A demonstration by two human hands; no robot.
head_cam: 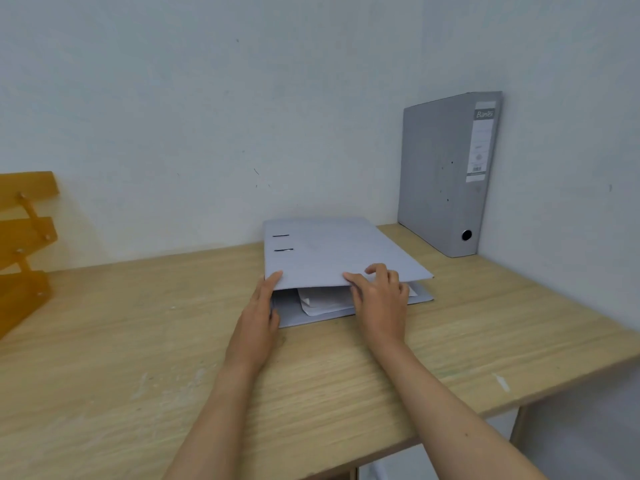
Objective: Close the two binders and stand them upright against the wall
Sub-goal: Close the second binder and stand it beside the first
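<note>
A grey binder (446,174) stands upright and closed in the back right corner, against the wall. A second, pale grey binder (332,251) lies flat on the wooden desk (138,341), its top cover almost down, with a gap at the near edge where white papers (325,301) show. My left hand (258,317) rests at the binder's near left corner, fingertips touching the cover's edge. My right hand (379,299) lies on the cover's near edge, fingers on top of it.
An orange-brown wooden rack (24,244) stands at the far left of the desk. The white wall (207,116) runs along the back and right side. The desk's front right edge drops off to the floor.
</note>
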